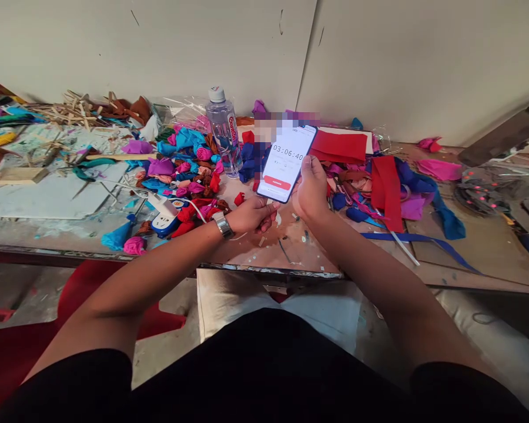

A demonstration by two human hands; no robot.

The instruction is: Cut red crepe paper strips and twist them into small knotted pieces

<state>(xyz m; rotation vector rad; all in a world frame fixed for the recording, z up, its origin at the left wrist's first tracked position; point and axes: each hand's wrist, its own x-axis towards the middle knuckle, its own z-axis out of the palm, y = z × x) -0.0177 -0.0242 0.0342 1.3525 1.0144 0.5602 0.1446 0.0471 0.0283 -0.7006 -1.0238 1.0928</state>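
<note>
Item 1: slim phone with a lit white screen, reading 03:06:40 above a red oval button; held tilted over the table, centre of the clock face for all entries below.

Item 2: right hand, at 4 o'clock, closed on the phone's lower right side, thumb along the edge.

Item 3: left hand, at 7 o'clock, fingers curled at the phone's bottom edge; whether they pinch anything there, cannot tell. Silver metal-band wristwatch on the wrist.

Item 4: thin white cable, at 8 o'clock, running toward the left wrist.

Item 5: white and blue plastic power strip, at 8 o'clock, bearing a white block-shaped adapter.

Item 6: clear plastic bottle with a white cap, at 10 o'clock, upright.

Item 7: heap of crumpled multicoloured cloth-like pieces, at 9 o'clock.

Item 8: flat red cloth-like piece, near 3 o'clock.

Item 9: long narrow blue strip, at 4 o'clock.
</note>
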